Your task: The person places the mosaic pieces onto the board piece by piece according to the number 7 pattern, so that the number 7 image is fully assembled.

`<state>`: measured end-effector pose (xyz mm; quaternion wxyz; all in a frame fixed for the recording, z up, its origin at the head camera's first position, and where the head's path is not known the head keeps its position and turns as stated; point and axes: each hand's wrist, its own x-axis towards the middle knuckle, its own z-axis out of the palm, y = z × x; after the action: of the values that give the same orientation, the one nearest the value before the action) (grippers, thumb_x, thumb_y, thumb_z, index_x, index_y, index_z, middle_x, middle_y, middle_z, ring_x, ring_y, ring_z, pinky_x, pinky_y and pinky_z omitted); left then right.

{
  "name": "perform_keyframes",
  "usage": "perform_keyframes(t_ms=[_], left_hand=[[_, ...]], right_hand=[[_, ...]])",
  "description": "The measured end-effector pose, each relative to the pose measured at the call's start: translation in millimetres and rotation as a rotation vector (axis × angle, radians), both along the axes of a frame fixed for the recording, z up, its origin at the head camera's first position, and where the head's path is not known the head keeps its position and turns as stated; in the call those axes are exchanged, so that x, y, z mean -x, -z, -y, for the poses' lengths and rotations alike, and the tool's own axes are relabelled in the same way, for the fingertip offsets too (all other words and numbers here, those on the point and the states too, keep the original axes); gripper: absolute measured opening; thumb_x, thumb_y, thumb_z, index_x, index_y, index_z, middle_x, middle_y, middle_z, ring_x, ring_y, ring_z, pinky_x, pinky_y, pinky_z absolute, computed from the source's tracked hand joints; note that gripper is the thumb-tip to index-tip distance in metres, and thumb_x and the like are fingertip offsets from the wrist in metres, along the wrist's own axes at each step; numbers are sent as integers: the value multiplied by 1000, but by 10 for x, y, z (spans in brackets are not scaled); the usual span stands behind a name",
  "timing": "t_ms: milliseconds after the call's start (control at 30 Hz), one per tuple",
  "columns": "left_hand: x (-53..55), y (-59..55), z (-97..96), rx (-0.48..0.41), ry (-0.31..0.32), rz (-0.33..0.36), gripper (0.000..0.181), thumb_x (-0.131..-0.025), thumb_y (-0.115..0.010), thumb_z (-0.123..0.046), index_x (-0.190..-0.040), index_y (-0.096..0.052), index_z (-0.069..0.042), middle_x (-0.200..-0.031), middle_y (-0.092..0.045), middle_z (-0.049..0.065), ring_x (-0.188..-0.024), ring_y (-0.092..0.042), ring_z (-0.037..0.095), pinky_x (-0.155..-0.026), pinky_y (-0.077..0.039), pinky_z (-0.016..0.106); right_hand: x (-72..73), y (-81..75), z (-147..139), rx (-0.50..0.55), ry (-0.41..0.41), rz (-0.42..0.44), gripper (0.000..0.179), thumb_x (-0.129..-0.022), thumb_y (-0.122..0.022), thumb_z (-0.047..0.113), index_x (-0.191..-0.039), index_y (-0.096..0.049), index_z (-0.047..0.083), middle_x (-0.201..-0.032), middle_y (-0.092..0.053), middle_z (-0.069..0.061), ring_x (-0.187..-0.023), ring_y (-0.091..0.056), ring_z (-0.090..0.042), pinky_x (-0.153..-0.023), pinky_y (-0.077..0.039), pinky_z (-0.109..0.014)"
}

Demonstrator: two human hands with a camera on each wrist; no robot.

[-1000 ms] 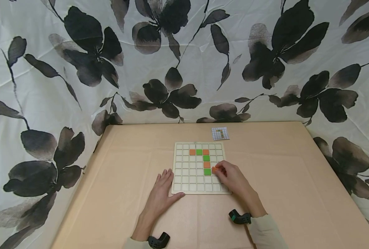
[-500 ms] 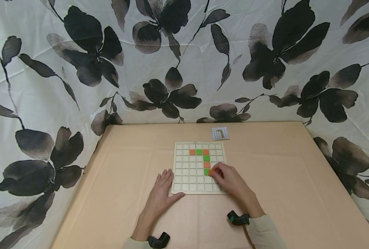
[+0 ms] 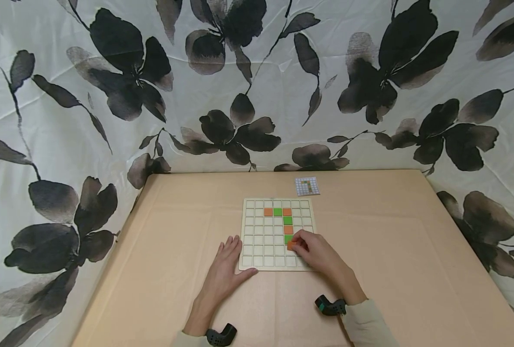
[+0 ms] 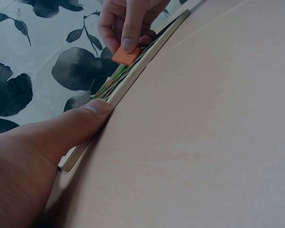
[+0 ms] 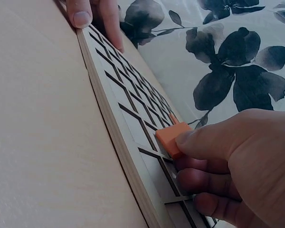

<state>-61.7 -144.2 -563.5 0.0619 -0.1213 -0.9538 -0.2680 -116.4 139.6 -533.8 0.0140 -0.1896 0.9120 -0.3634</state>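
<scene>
A wooden grid board [image 3: 257, 250] with square cells lies on the table. Orange and green square tiles [image 3: 287, 220] sit in its cells, a short row across and a column running down from the row's right end. My right hand [image 3: 319, 250] pinches an orange square tile [image 5: 172, 138] between thumb and fingers. That tile is tilted close over the board, just below the lowest green tile [image 3: 288, 238]. With fingers spread, my left hand [image 3: 228, 270] rests at the board's left side. Its thumb [image 4: 97, 108] lies on the board's near edge.
Behind the board, a small card [image 3: 307, 186] printed with a grid and a coloured pattern lies on the table [image 3: 187, 212]. A white cloth with dark flowers [image 3: 239, 135] hangs behind the table and down its sides.
My right hand has moved left and slightly down over the board, carrying the orange tile from the column's right side to below its lowest green tile. The left hand has stayed put.
</scene>
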Motion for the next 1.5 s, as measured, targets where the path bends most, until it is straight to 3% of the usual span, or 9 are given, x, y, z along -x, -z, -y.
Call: perform_keyframes(t_ms=[400,733,967,1500], left_hand=[[-3,9,-7,-1,-2,-3,96,-82,-73,-61,-147,-45,3,-158,-39,18,-152,-30,31,-131,-18,43],[-8,7,-5,-3,-1,-7,95,-82,-72,-61,-147,-46,3,-158,-40,19,-152,-30,32,-131,-19,44],[-6,-2,-11,-3,-3,-4,95,-82,-73,-60,-147,-46,3,-158,-40,19,-152,-30,32,-131,-19,44],[-8,6,-14,-9,-3,-3,96,-82,-73,-60,-149,-44,2,-158,-40,18,-152,-30,32,-131,-19,44]], right_hand=[[6,36,-12,-22,-62,-36,7,-91,-73,12,-96,-69,13,-80,-60,9,-71,-50,-3,-62,-48,-16],[-13,25,-5,-40,-57,-26,5,-90,-75,16,-93,-70,17,-81,-60,10,-73,-50,-5,-63,-47,-16],[-21,40,-15,-56,-75,-75,8,-92,-74,22,-92,-73,14,-86,-64,11,-77,-55,-3,-69,-54,-19],[-25,47,-20,-67,-93,-156,5,-89,-76,15,-93,-79,14,-90,-68,7,-85,-66,-9,-78,-61,-26]])
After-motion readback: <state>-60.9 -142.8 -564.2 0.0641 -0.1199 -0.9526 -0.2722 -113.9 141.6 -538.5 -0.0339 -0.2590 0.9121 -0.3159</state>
